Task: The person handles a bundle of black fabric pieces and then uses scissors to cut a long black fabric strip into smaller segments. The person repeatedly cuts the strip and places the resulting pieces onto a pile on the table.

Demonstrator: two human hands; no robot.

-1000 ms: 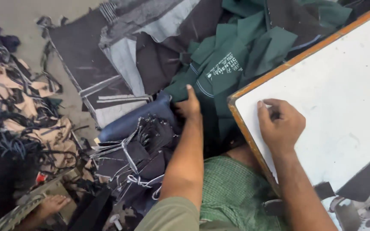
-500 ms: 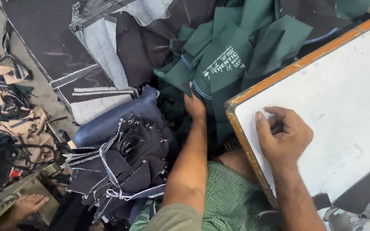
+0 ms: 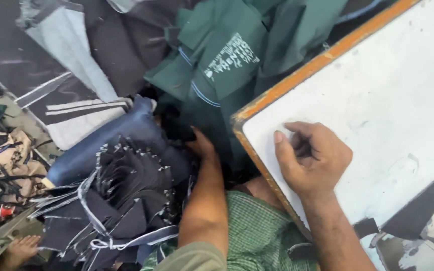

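Note:
My left hand (image 3: 200,145) reaches down beside the table into a heap of cloth, its fingers buried between dark green fabric pieces (image 3: 217,60) and a dark blue bundle (image 3: 126,138); whether it grips anything is hidden. My right hand (image 3: 310,158) rests on the white table top (image 3: 388,90) near its orange-edged corner, fingers loosely curled, nothing visible in it. A tied stack of dark navy cut pieces (image 3: 121,206) lies just left of my left forearm.
Grey and black fabric panels (image 3: 71,85) cover the floor at the upper left. Patterned cloth scraps (image 3: 6,150) lie at the far left. A bare foot (image 3: 21,248) shows at the bottom left. A dark machine part (image 3: 418,216) sits at the table's lower right.
The view has dropped closer to the pile. My left hand has pushed deeper down between the green pieces and the blue bundle. My right hand stays on the table corner.

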